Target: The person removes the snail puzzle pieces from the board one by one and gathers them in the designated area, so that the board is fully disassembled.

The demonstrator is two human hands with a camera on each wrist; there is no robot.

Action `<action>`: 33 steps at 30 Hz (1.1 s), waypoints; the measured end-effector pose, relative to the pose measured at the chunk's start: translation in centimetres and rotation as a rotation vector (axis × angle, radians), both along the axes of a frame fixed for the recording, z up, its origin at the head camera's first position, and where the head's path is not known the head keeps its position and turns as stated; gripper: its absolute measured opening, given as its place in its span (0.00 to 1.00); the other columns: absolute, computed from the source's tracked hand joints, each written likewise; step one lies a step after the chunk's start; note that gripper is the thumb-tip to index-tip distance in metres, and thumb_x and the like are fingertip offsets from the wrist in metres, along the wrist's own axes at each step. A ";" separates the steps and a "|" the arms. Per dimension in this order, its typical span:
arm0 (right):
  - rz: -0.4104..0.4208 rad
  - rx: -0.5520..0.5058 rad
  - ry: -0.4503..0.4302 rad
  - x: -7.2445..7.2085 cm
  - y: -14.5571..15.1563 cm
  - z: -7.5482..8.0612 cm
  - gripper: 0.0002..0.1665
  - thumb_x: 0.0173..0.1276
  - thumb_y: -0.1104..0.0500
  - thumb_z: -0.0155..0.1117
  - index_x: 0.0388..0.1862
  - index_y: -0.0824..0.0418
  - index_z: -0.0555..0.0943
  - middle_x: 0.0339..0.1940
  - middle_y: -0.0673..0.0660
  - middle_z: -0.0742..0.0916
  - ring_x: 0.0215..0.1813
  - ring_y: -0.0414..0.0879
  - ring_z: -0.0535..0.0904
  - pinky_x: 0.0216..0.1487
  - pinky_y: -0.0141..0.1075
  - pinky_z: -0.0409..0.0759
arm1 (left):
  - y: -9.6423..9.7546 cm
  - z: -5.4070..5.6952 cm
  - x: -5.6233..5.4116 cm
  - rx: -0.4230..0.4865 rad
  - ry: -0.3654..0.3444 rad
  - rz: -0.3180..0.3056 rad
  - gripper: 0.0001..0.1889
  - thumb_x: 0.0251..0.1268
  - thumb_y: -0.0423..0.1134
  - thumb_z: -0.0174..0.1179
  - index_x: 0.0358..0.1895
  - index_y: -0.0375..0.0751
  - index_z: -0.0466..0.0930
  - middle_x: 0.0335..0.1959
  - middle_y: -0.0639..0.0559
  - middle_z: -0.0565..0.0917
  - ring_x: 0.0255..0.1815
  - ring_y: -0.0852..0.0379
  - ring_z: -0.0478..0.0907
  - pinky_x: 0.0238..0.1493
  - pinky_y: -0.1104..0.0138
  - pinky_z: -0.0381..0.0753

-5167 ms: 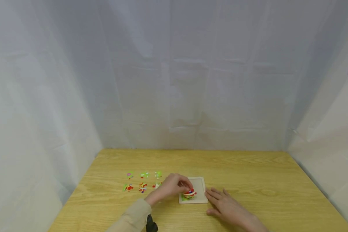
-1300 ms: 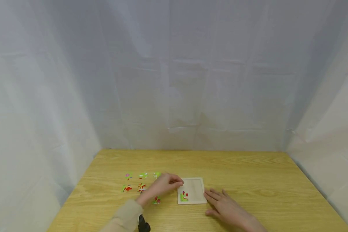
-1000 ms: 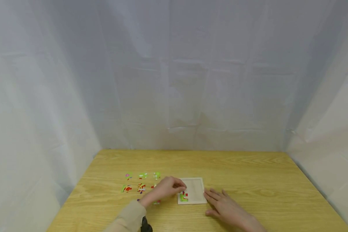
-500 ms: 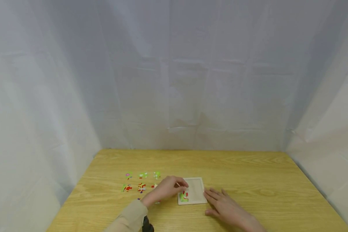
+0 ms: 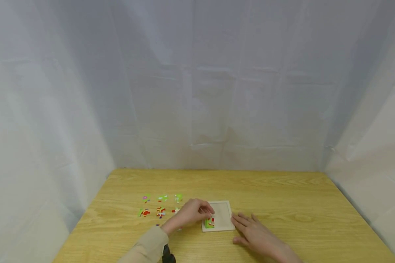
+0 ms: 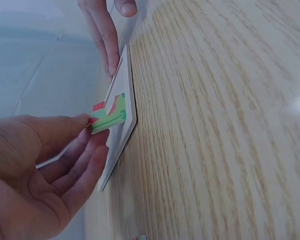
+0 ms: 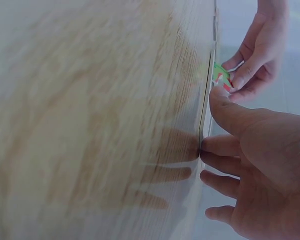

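My left hand point(image 5: 191, 213) pinches a green puzzle piece point(image 6: 110, 118) with red and white marks between thumb and fingers. The piece stands tilted in the near left corner of a shallow square wooden puzzle tray point(image 5: 218, 230). Part of its far end is hidden by my fingers in the head view. At the tray's right side lies my right hand point(image 5: 256, 235), palm down with fingers extended. Its fingertips point(image 7: 206, 145) touch the tray's edge.
Several loose puzzle pieces lie in rows on the wooden table point(image 5: 283, 197), left of the tray; among them are a red and yellow piece point(image 5: 160, 212) and a green one with a pink spot point(image 5: 146, 198). My left forearm partly covers the nearest row. Pale sheeting point(image 5: 217, 91) surrounds the table.
Earlier my left hand held a striped piece above the tray; it then hovered at the tray's left side. Now it grips the green corner piece, which has tilted. My right hand stays put.
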State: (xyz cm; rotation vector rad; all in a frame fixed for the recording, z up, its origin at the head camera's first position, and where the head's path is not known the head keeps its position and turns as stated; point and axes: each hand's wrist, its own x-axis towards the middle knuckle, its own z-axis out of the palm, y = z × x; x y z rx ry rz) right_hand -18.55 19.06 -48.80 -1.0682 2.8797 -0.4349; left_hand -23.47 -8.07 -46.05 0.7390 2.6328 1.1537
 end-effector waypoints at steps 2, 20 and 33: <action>0.001 0.001 0.011 0.0 0.0 0.0 0.40 0.76 0.40 0.57 0.73 0.68 0.70 0.74 0.63 0.74 0.74 0.64 0.68 0.70 0.67 0.62 | -0.1 0.0 0.1 0.000 0.005 0.017 0.03 0.65 0.33 0.68 0.38 0.37 0.88 0.31 0.53 0.87 0.30 0.67 0.77 0.34 0.72 0.77; 0.003 0.009 0.044 0.3 0.1 0.0 0.40 0.76 0.40 0.57 0.72 0.68 0.72 0.73 0.64 0.75 0.72 0.65 0.70 0.67 0.68 0.65 | -0.5 -0.2 -0.3 0.029 0.027 0.076 0.02 0.66 0.35 0.68 0.36 0.41 0.89 0.32 0.56 0.88 0.31 0.67 0.78 0.35 0.72 0.78; 0.005 -0.012 0.001 0.5 0.2 0.2 0.40 0.76 0.39 0.56 0.73 0.68 0.71 0.73 0.65 0.75 0.72 0.67 0.69 0.67 0.70 0.63 | -2.8 0.6 -0.6 0.039 0.048 0.074 0.04 0.69 0.37 0.66 0.39 0.43 0.89 0.34 0.56 0.89 0.33 0.66 0.80 0.35 0.71 0.80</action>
